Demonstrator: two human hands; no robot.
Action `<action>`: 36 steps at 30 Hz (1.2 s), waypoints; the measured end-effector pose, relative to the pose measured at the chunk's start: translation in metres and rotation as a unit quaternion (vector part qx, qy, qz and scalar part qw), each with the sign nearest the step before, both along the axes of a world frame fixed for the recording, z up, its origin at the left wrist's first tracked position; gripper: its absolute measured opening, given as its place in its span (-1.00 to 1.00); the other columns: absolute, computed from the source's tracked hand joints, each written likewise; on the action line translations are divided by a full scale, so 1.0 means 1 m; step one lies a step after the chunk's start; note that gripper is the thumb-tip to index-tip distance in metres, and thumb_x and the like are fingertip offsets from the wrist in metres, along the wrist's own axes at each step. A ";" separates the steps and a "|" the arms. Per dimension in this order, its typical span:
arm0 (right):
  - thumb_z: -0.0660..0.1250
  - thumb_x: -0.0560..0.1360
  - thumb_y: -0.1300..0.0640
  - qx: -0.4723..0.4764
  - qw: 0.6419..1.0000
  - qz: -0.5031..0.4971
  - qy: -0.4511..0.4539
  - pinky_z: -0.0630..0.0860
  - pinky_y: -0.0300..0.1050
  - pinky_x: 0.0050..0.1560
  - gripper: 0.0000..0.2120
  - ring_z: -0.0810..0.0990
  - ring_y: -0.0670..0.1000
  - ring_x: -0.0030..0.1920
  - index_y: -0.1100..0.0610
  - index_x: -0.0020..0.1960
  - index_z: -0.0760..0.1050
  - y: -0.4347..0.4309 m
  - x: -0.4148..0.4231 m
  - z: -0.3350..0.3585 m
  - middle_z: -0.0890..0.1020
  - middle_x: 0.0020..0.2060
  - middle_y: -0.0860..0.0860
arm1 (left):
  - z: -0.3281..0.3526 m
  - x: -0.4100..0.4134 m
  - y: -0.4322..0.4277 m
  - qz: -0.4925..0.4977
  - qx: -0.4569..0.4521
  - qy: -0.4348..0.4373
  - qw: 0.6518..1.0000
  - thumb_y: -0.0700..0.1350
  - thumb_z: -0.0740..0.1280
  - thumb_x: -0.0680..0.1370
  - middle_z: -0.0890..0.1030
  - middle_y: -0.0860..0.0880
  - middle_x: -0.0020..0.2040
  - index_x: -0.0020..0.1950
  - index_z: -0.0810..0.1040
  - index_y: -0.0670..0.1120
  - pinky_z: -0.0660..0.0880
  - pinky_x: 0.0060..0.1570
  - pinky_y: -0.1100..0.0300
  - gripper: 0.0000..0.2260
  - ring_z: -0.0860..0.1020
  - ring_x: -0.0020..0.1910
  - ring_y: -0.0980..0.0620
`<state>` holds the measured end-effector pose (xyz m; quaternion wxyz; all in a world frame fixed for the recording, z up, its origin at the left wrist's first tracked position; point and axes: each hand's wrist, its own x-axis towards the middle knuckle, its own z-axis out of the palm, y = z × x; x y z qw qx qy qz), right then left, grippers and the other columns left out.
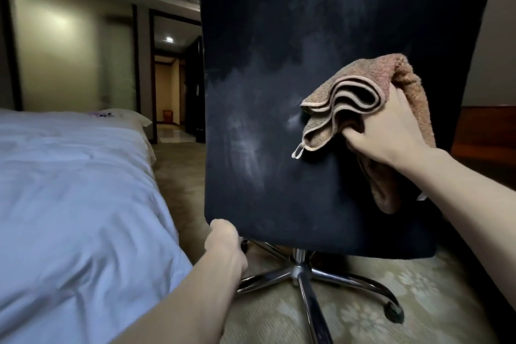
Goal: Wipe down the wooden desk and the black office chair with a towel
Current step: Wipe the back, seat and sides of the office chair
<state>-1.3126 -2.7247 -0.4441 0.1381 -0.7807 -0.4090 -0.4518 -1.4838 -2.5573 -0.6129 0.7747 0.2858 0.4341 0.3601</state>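
The black chair (279, 92) stands with its back toward the person, between the bed (69, 176) on the left and the wooden desk (485, 131), whose edge shows at the far right. The left hand (223, 243) curls around the lower left corner of the backrest, most likely to stop the seat swivelling or rolling on its wheeled chrome base (301, 274) under the pressure of wiping. The right hand (391, 131) grips the brown towel (349, 103), fingers closed tightly into its folds. Bunched into layers, it makes a thick pad, held against the right half of the backrest. Pale smears on the fabric suggest this is the surface being worked.
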 end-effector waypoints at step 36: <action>0.26 0.53 -0.13 -0.023 0.991 -0.134 0.012 0.02 0.20 0.57 -0.35 0.17 0.24 0.58 0.09 0.56 0.32 0.034 -0.034 -0.023 0.32 0.57 0.14 | -0.057 0.065 0.037 -0.173 -0.090 -0.222 0.955 0.64 0.24 0.30 0.57 -0.17 0.39 0.50 0.45 0.01 0.50 0.17 -0.05 -0.03 0.63 0.09 -0.15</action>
